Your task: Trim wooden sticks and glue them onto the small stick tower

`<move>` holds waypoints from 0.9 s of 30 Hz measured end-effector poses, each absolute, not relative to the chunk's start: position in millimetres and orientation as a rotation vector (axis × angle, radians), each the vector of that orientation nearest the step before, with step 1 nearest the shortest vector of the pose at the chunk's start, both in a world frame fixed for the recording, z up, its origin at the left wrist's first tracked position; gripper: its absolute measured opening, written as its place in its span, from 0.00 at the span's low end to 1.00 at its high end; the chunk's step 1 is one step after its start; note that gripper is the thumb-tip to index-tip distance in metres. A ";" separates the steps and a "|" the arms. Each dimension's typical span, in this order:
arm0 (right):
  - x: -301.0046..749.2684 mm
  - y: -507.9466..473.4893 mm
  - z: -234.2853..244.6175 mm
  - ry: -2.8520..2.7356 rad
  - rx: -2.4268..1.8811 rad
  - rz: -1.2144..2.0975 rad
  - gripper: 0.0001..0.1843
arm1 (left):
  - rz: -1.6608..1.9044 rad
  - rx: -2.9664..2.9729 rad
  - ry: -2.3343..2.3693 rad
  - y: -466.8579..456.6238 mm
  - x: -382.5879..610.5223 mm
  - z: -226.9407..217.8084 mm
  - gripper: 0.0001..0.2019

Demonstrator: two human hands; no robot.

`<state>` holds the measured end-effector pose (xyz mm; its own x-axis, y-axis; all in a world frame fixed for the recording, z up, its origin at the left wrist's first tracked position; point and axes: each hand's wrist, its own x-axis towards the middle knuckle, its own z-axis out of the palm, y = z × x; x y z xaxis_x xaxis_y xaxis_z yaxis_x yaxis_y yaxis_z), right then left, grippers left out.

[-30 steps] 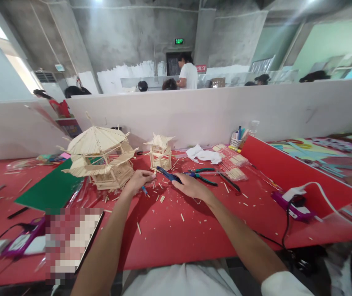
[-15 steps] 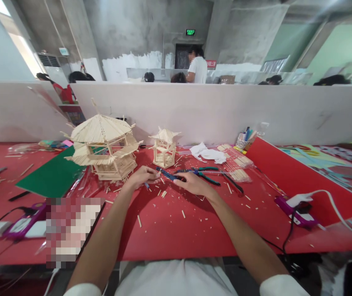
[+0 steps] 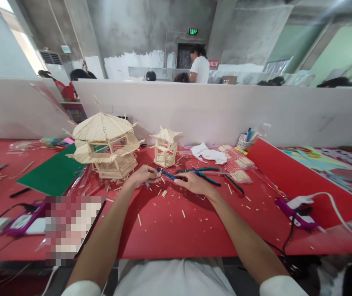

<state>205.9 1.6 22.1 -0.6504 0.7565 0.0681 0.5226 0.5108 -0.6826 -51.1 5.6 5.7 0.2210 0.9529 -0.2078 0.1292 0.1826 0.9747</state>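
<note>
My right hand [image 3: 191,183] is closed around a blue pliers-like cutter [image 3: 167,174], its dark jaws pointing left. At those jaws, my left hand [image 3: 145,176] pinches a short wooden stick, mostly hidden by the fingers. Behind my hands stands a small pavilion model [image 3: 165,148] built from pale sticks. Left of it is a larger two-tiered pavilion [image 3: 103,144] of the same sticks. A second pair of pliers [image 3: 209,175] with teal and black handles lies just beyond my right hand. Cut stick pieces [image 3: 164,193] are scattered on the red tabletop [image 3: 176,234].
A green board [image 3: 52,172] lies at left, near a purple power strip [image 3: 24,220]. White tissue [image 3: 208,153], bagged sticks [image 3: 239,166] and a pen cup [image 3: 243,142] sit at back right. A red board [image 3: 299,181] leans beside another power strip [image 3: 296,211]. A white partition [image 3: 194,111] closes the back.
Both hands stay at nearly the same place, with the cutter still between them. The whole view has shifted slightly; nothing on the table has visibly moved.
</note>
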 end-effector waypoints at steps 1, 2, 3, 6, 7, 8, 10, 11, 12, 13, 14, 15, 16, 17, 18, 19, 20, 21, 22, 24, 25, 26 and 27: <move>205.3 1.7 21.6 -2.400 -1.065 0.893 0.24 | 0.839 1.244 1.197 5.7 -51.2 5.5 0.18; 204.5 1.6 21.2 -2.405 -1.072 0.873 0.24 | 0.840 1.246 1.198 6.0 -51.3 5.0 0.18; 203.6 1.3 20.8 -2.414 -1.082 0.846 0.24 | 0.842 1.245 1.198 6.4 -51.3 4.2 0.18; 200.3 -1.1 19.9 -2.442 -1.138 0.743 0.24 | 0.843 1.244 1.202 7.4 -50.5 2.1 0.19; 199.1 -2.3 19.7 -2.456 -1.160 0.707 0.25 | 0.844 1.247 1.206 7.5 -50.0 1.9 0.19; 197.8 -3.7 19.5 -2.472 -1.180 0.668 0.26 | 0.848 1.253 1.212 7.3 -49.4 2.1 0.19; 194.9 -6.5 18.7 -2.512 -1.220 0.591 0.26 | 0.862 1.268 1.223 6.6 -48.3 3.6 0.20; 193.2 -7.8 18.1 -2.533 -1.238 0.557 0.26 | 0.870 1.274 1.229 6.2 -47.9 4.8 0.20; 191.3 -9.0 17.2 -2.550 -1.259 0.529 0.26 | 0.877 1.281 1.234 5.7 -47.5 6.1 0.19; 189.1 -10.0 16.3 -2.564 -1.280 0.512 0.25 | 0.879 1.287 1.240 5.4 -47.3 7.3 0.19; 186.7 -11.1 15.3 -2.572 -1.301 0.500 0.24 | 0.880 1.292 1.246 5.0 -47.2 8.5 0.19; 184.3 -12.0 14.4 -2.578 -1.320 0.486 0.24 | 0.882 1.295 1.251 4.8 -47.3 9.5 0.19; 182.0 -12.9 13.8 -2.585 -1.334 0.463 0.24 | 0.884 1.297 1.257 4.6 -47.5 10.3 0.18; 179.7 -13.9 13.6 -2.593 -1.352 0.428 0.24 | 0.888 1.299 1.260 4.4 -47.7 11.0 0.18; 177.7 -14.8 13.8 -2.605 -1.373 0.381 0.24 | 0.889 1.300 1.260 4.3 -48.1 11.4 0.18; 176.0 -15.6 14.5 -2.618 -1.397 0.330 0.25 | 0.891 1.301 1.259 4.1 -48.6 11.7 0.17; 174.6 -16.4 15.3 -2.631 -1.422 0.279 0.25 | 0.891 1.303 1.256 4.0 -49.1 11.8 0.17; 173.4 -17.0 16.3 -2.642 -1.449 0.234 0.25 | 0.888 1.306 1.254 4.0 -49.7 11.9 0.17; 172.5 -17.4 17.2 -2.649 -1.473 0.197 0.26 | 0.885 1.309 1.254 4.0 -50.3 11.9 0.17; 171.0 -17.6 18.4 -2.659 -1.504 0.144 0.27 | 0.879 1.315 1.264 4.2 -51.6 11.7 0.17; 170.4 -17.4 18.5 -2.662 -1.512 0.125 0.27 | 0.876 1.317 1.271 4.4 -52.1 11.6 0.17; 169.9 -17.2 18.2 -2.664 -1.513 0.114 0.28 | 0.873 1.317 1.280 4.6 -52.6 11.5 0.16; 169.5 -17.0 17.8 -2.666 -1.512 0.111 0.28 | 0.870 1.319 1.285 4.8 -52.9 11.3 0.15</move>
<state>169.5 -17.0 17.8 -0.5120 0.8585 0.0291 0.8531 0.5122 -0.0993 -52.9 4.8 11.3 0.1588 0.9738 -0.1627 0.2100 0.1277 0.9693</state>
